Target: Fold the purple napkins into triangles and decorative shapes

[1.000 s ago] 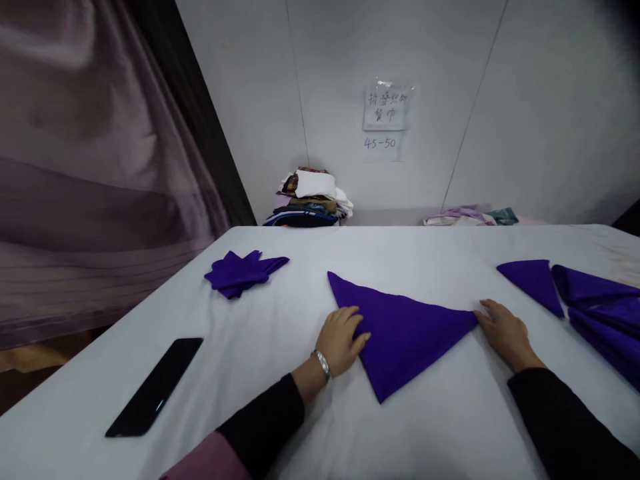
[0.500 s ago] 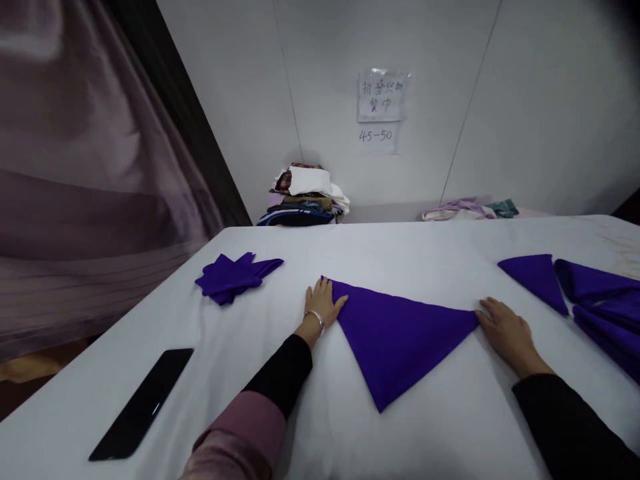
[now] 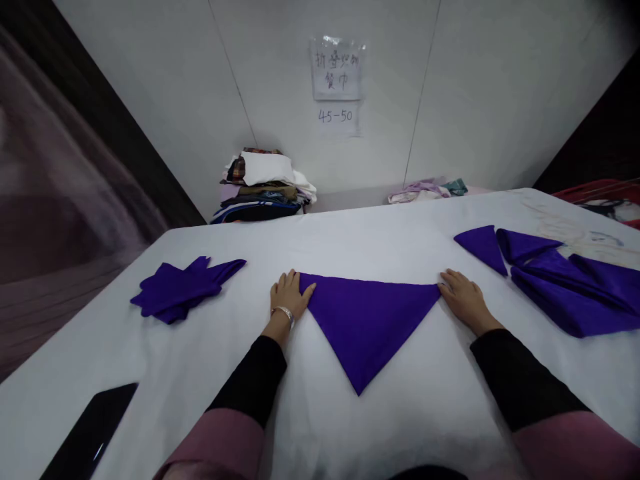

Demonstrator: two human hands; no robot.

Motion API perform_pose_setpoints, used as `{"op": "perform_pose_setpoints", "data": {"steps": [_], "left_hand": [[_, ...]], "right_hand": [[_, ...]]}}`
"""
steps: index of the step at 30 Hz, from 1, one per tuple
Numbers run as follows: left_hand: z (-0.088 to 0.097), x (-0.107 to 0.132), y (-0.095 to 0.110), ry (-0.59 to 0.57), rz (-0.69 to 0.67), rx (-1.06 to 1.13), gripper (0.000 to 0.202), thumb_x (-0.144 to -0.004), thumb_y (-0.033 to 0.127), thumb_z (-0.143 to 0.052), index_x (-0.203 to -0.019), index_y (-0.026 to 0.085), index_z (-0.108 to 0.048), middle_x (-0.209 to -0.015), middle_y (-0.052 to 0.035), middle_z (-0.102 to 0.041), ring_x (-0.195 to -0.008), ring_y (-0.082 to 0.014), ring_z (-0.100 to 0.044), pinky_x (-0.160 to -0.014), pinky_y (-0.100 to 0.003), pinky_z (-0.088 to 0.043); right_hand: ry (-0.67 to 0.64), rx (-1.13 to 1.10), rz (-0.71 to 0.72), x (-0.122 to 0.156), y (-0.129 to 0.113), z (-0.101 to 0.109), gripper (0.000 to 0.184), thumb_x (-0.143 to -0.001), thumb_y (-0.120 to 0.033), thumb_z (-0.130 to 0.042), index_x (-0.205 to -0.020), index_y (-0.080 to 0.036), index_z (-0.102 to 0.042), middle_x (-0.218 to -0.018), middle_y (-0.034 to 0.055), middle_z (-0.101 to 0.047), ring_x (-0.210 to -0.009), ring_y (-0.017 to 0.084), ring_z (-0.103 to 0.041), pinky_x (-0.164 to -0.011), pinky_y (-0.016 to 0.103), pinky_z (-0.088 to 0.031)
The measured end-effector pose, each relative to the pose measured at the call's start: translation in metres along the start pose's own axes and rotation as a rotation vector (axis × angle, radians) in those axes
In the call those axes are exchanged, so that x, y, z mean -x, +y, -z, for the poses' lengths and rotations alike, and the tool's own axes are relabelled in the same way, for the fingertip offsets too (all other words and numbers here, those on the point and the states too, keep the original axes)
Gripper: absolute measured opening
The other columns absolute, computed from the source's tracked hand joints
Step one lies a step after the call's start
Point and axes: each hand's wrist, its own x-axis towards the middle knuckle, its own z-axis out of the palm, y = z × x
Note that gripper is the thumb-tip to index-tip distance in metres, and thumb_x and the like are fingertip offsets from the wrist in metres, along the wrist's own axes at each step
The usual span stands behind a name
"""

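Note:
A purple cloth napkin (image 3: 367, 327), folded into a triangle, lies flat on the white table with its long edge away from me and a point toward me. My left hand (image 3: 291, 298), a silver bracelet at its wrist, rests on the left corner, fingers stretched out and thumb apart on the cloth. At the right corner, my right hand (image 3: 465, 300) lies palm down with its fingers extended, touching the tip. The right thumb is mostly hidden.
A purple cloth folded in a star-like shape (image 3: 177, 290) lies to the left, above a black flat phone-like object (image 3: 93, 430). More folded purple cloth (image 3: 565, 287) lies at right. Stacked fabrics (image 3: 265, 193) and crumpled cloths (image 3: 425, 191) sit by the wall, below a paper sign (image 3: 337, 70).
My view has turned to the right, so the table and objects sit further left in it. The napkin's long edge appears more level. Both hands stay at its corners.

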Motion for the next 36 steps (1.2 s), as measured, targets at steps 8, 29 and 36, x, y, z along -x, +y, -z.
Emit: {"op": "perform_pose_setpoints", "data": {"steps": [8,29,36], "left_hand": [[0.003,0.001,0.003,0.018,0.019,0.024,0.072,-0.084,0.063,-0.028,-0.138,0.017,-0.036,-0.148,-0.0056,-0.031,-0.137,-0.0275,-0.021,-0.109,-0.046,-0.019],[0.002,0.144,0.135,-0.205,-0.780,0.088,0.065,-0.087,0.054,-0.039,-0.143,0.023,-0.024,-0.152,-0.0067,-0.019,-0.140,-0.0261,-0.012,-0.110,-0.056,-0.009],[-0.007,0.141,0.126,-0.188,-0.800,0.071,0.066,-0.088,0.061,-0.027,-0.143,0.025,-0.025,-0.151,-0.0053,-0.024,-0.140,-0.0251,-0.014,-0.111,-0.055,-0.009]], "right_hand": [[-0.074,0.003,-0.001,0.002,-0.005,0.009,0.045,-0.093,-0.041,-0.027,-0.129,-0.021,-0.046,-0.143,0.0084,-0.040,-0.131,0.027,-0.033,-0.100,0.055,-0.029],[-0.025,-0.184,-0.088,-0.001,-0.015,0.021,0.038,-0.090,-0.038,-0.042,-0.121,-0.020,-0.055,-0.139,0.0087,-0.044,-0.130,0.025,-0.034,-0.104,0.049,-0.023],[0.109,-0.234,-0.068,-0.002,-0.026,0.037,0.042,-0.092,-0.034,-0.038,-0.127,-0.013,-0.050,-0.141,0.0133,-0.041,-0.133,0.026,-0.029,-0.105,0.047,-0.023]]}}
